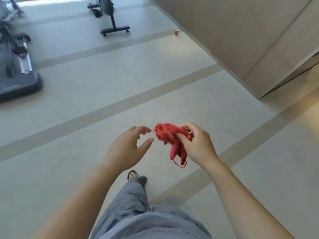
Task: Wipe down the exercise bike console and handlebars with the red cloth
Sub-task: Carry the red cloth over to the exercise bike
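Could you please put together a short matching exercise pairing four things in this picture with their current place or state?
1 red cloth
2 left hand
3 right hand
4 red cup

A stands beside the beige wall
B open, holding nothing
C bunched, dangling in mid-air
D pinches fabric

Pairs: 1-C, 2-B, 3-D, 4-A

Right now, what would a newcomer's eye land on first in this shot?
The red cloth stands out first, bunched mid-frame in the grip of the right hand, with the left hand open beside it, apparently not touching. Next come a dark exercise machine at top centre, a second machine at the left edge, and a small red cup on the floor by the wall.
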Demonstrator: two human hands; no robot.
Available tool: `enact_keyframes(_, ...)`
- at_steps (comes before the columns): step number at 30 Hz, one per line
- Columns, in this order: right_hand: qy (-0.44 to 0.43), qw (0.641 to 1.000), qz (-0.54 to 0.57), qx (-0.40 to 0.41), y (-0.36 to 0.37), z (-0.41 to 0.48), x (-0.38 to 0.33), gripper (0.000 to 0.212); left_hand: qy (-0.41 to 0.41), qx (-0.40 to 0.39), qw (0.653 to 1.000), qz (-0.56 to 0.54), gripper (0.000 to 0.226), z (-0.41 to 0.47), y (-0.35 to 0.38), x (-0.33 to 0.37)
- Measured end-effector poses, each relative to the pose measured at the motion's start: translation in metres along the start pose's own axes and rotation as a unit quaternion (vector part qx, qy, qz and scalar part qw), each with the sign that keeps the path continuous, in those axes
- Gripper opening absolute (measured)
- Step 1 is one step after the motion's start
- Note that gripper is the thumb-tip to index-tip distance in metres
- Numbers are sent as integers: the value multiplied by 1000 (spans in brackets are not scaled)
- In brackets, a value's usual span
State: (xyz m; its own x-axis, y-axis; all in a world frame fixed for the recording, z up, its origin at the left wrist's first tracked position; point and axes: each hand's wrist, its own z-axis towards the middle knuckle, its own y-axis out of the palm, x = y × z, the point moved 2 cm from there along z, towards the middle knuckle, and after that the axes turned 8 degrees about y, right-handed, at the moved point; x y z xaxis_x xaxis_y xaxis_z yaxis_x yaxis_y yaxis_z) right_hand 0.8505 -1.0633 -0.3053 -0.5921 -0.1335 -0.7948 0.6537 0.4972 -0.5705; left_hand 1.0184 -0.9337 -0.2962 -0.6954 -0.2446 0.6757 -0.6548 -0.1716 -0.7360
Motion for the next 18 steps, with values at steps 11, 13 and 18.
enact_keyframes(11,-40,998,14,-49,65,234,-123,11,-57,54,997,-27,29,194,-118,-114)
enact_keyframes(13,-46,998,16,-40,73,275,-147,11,-47,54,997,-30,28,232,-144,-128)
enact_keyframes(18,-56,997,27,-35,98,364,-197,9,-43,39,998,-27,30,313,-190,-154)
